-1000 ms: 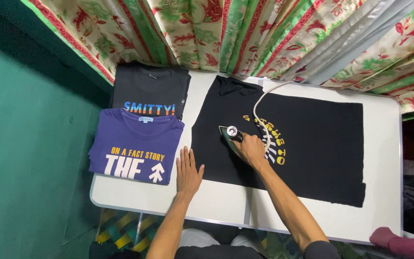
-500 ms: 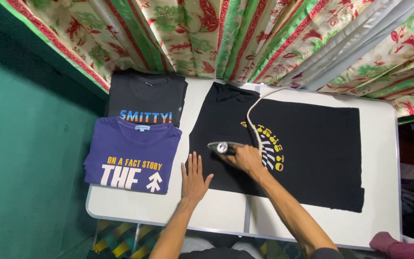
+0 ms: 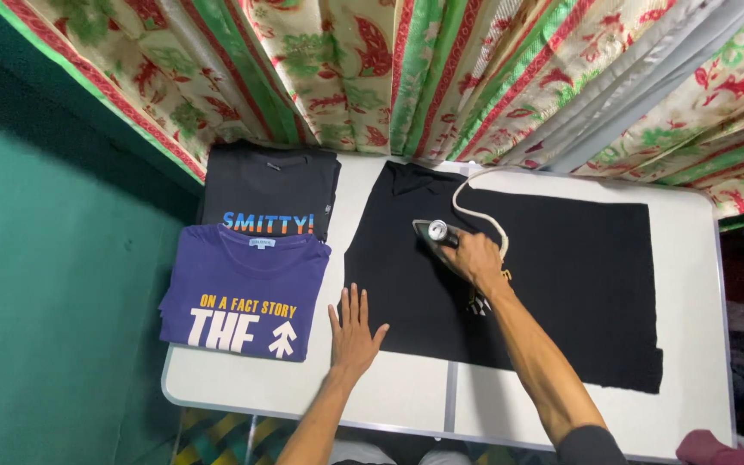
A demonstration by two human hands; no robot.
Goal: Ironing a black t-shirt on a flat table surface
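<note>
A small metal clothes iron [image 3: 435, 232] with a cream cord [image 3: 475, 202] is gripped in the right hand [image 3: 472, 258], fingers wrapped round its handle, and pressed on a black cotton T-shirt [image 3: 561, 275] spread flat across the white folding table [image 3: 406, 392]. The cloth's near edge is pinned by the left hand [image 3: 354, 331], fingers splayed, apparently to keep it taut. The shirt looks smooth, its print mostly hidden by the arm.
</note>
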